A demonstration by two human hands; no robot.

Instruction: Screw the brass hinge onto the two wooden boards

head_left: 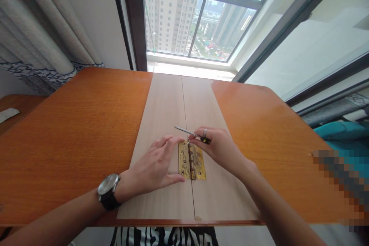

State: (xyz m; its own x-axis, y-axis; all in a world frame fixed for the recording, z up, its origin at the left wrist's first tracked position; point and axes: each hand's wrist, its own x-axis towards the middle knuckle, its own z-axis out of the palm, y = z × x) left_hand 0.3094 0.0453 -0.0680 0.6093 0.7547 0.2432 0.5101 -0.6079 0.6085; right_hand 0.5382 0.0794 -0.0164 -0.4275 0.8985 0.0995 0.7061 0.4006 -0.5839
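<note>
A brass-coloured butt hinge lies flat over the seam between two pale wooden boards. My left hand is spread at the hinge's left leaf, with thumb near its lower edge and fingertips at its upper edge. My right hand is closed around a screwdriver, whose metal shaft points up and left above the hinge. Part of its black and yellow handle shows under my fingers. Between my right thumb and index finger, by the hinge's top, is a small shiny bit, too small to name surely.
The boards lie on an orange-brown wooden table. A window stands beyond the far edge, with a curtain at the left. Teal fabric is at the right, beside a pixelated patch.
</note>
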